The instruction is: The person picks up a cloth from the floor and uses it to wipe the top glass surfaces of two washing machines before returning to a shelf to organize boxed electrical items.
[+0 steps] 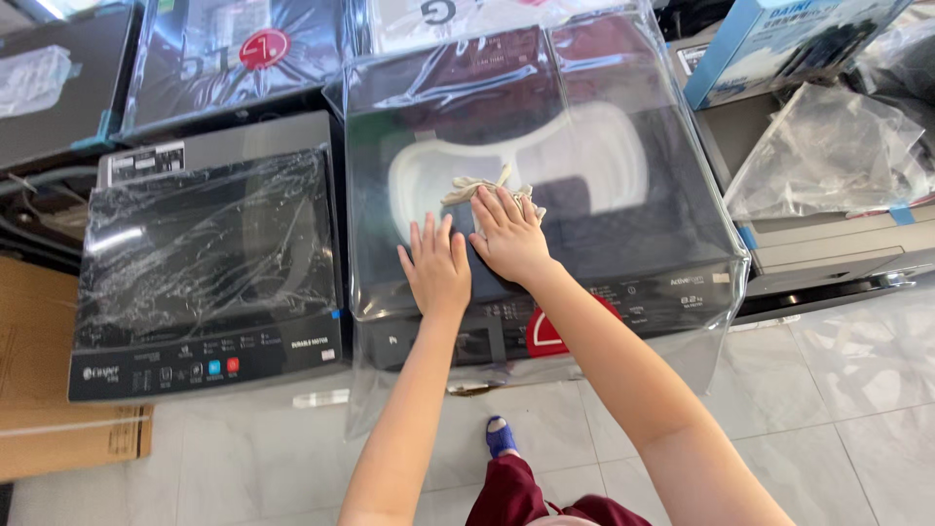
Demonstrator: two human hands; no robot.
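Observation:
A dark top-loading washing machine [623,263] wrapped in clear plastic stands in front of me. My right hand [508,238] presses flat on a crumpled pale cloth [479,188] lying on the plastic over the lid. My left hand [435,268] rests flat beside it, fingers spread, on the plastic film near the lid's front edge. It holds nothing. Through the lid window the white drum rim [604,146] shows.
Another wrapped black washing machine [205,263] stands to the left. A cardboard box [58,409] lies at far left. More wrapped appliances line the back, a blue box [779,39] and loose plastic sheeting [828,156] sit at right. Pale tiled floor [828,409] is below.

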